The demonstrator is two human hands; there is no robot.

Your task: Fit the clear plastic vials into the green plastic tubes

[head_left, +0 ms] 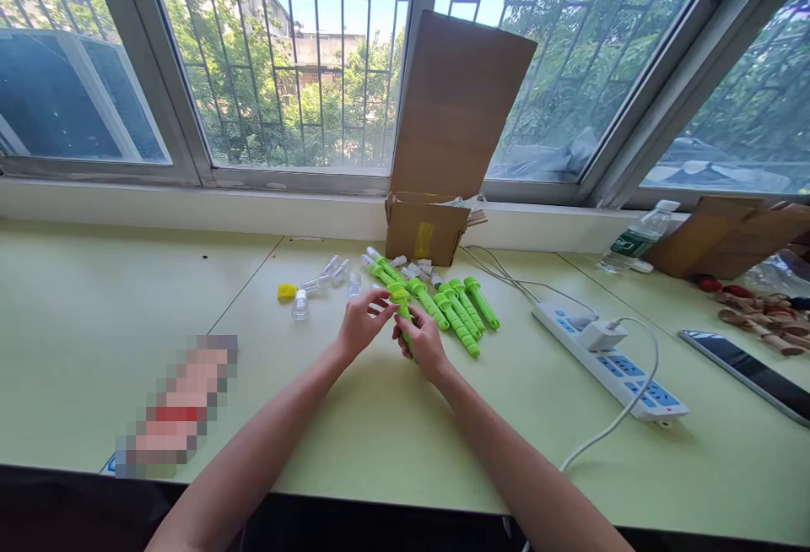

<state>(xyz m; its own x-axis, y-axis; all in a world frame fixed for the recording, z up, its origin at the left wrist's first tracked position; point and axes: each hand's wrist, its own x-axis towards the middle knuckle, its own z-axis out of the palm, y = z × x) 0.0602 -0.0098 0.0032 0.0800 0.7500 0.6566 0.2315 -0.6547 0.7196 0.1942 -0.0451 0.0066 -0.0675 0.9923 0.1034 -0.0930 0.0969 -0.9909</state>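
Note:
Upright between my hands is a bright green plastic tube (pixel 403 309) with a lighter yellow-green top. My right hand (pixel 426 341) is wrapped round its lower part, hiding most of it. The fingertips of my left hand (pixel 364 322) pinch near the tube's upper end. Several other green plastic tubes (pixel 456 320) with spiral ridges lie just beyond and to the right of my hands. Clear plastic caps (pixel 329 272) are scattered behind and left of my left hand, one of them, a clear cap (pixel 299 305), standing upright.
An opened cardboard box (pixel 427 231) stands at the window behind the tubes. A yellow piece (pixel 287 292) lies at left. Rightward are a power strip (pixel 607 362) with a plugged-in charger and cable, a phone (pixel 747 376), a water bottle (pixel 639 238) and wooden pieces (pixel 763 324).

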